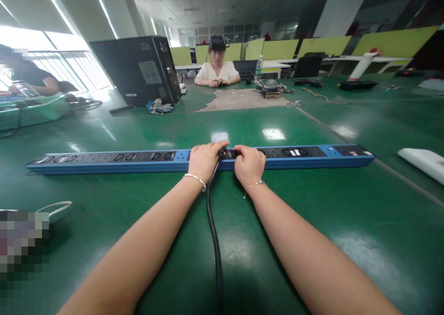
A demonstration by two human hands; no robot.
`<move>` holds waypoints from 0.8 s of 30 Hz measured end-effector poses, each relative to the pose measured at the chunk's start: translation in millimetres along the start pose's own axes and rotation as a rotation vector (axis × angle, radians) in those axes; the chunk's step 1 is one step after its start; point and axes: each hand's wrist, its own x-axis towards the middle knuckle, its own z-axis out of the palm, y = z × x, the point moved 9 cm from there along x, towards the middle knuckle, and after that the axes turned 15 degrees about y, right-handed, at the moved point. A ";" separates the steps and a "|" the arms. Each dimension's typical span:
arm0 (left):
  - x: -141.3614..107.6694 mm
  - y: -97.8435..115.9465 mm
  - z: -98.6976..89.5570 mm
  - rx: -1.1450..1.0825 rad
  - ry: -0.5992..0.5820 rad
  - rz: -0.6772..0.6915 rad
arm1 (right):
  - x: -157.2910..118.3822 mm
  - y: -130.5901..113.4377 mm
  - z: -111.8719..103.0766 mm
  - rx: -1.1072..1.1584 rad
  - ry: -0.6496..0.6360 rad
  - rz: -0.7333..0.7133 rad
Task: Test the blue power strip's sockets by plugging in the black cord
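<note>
Beneath left grip [204,161], right grip [251,165]: power strip [227,165] | left pinches black plug [222,152] | right: can't tell

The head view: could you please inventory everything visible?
Tabletop: 1, green, throughout foreground
Power strip: 1, blue, across tabletop
Cable: 1, black, centre foreground
Computer case: 1, black, far left
Gloves: count unclear, whitish, by case
Basket: 1, green, left edge
Bottle: 1, clear, far side
Unidentified object: 1, white, right edge
People: 2, white and dark tops, beyond
Partitions: several, lime, background
Bracelets: 2, silvery, wrists
Left hand: 1, bare, on cable
Right hand: 1, bare, at strip
</note>
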 end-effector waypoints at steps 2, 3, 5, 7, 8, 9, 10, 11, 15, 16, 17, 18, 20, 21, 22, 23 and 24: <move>0.0 1.4 0.3 0.007 -0.004 -0.006 | -0.1 0.0 0.1 0.001 -0.004 0.000; 0.1 1.7 0.6 0.007 -0.007 -0.009 | -0.2 0.1 0.3 0.002 -0.008 0.001; 0.2 1.3 1.4 0.009 -0.009 -0.010 | -0.4 0.1 0.7 0.003 -0.012 0.000; 0.4 -0.3 1.8 0.007 -0.003 -0.011 | -0.4 0.1 0.8 0.003 -0.011 -0.002; 0.4 -1.6 1.9 0.004 0.003 -0.013 | -0.4 0.2 0.8 0.003 -0.009 -0.002; 0.5 -3.0 2.0 -0.002 0.009 -0.018 | -0.3 0.2 0.8 0.004 -0.008 -0.001; 0.5 -4.3 1.9 -0.008 0.016 -0.024 | -0.3 0.3 0.9 0.004 -0.008 0.000; 0.3 -5.3 1.9 -0.015 0.020 -0.030 | -0.3 0.3 1.2 0.004 -0.010 0.002; -1.5 -1.5 0.7 0.005 0.027 -0.019 | -0.5 -0.3 2.1 -0.005 -0.022 0.002; -2.4 0.9 0.1 0.023 0.029 -0.008 | -0.5 -0.6 2.0 -0.008 -0.022 0.001; -3.4 3.0 -0.5 0.041 0.030 0.002 | -0.5 -0.9 1.8 -0.009 -0.022 -0.001; -4.4 4.4 -0.8 0.052 0.030 0.007 | -0.5 -1.2 1.6 -0.009 -0.022 -0.002; -6.6 4.2 -0.5 0.048 0.022 0.000 | -0.4 -1.4 1.4 -0.009 -0.023 -0.002; -7.6 2.9 0.2 0.037 0.016 -0.010 | -0.4 -1.4 1.4 -0.009 -0.024 -0.002; -8.5 1.5 0.8 0.023 0.010 -0.019 | -0.4 -1.4 1.5 -0.008 -0.024 -0.002; -9.1 0.1 1.4 0.012 0.006 -0.025 | -0.4 -1.5 1.4 -0.007 -0.024 -0.002; -9.5 -1.3 1.6 0.007 0.007 -0.030 | -0.3 -1.6 1.4 -0.005 -0.023 -0.002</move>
